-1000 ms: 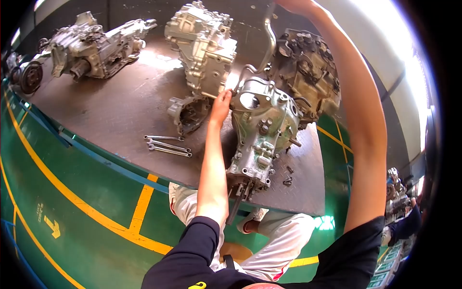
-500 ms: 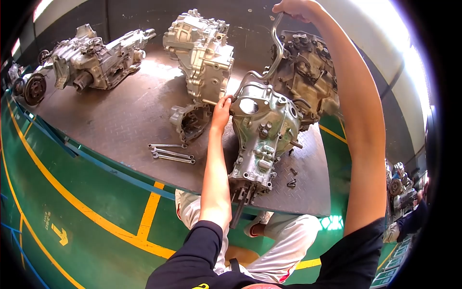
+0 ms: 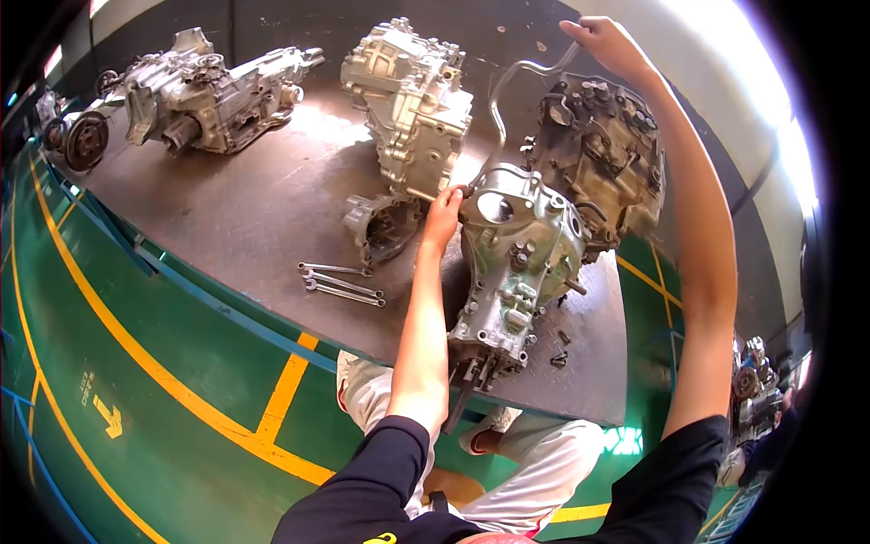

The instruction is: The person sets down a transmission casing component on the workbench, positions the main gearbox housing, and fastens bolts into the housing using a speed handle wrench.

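A bent metal speed handle (image 3: 495, 104) slants up from the flange of a silver gearbox (image 3: 494, 304) at the table's front edge. My right hand (image 3: 609, 43) is closed around its far upper end. Down at the flange's left side, my left hand (image 3: 443, 218) has its fingers closed about the lower end of the speed handle, which they partly hide. A shaft sticks out of the gearbox's near end. Left of my left forearm lie several combination wrenches (image 3: 344, 283) and an open bell-shaped housing (image 3: 385, 231). A few loose bolts (image 3: 560, 358) rest right of the gearbox.
A tall silver transmission (image 3: 412, 118) stands behind the housing. Another transmission (image 3: 213, 100) lies at the far left, and a dirty brown one (image 3: 603, 154) stands at the back right. The steel-plate table (image 3: 227, 208) ends just before my knees.
My right hand has swung the speed handle's crank: its bend has turned from the right toward the upper left. My left hand stays at the flange. The whole view has shifted slightly.
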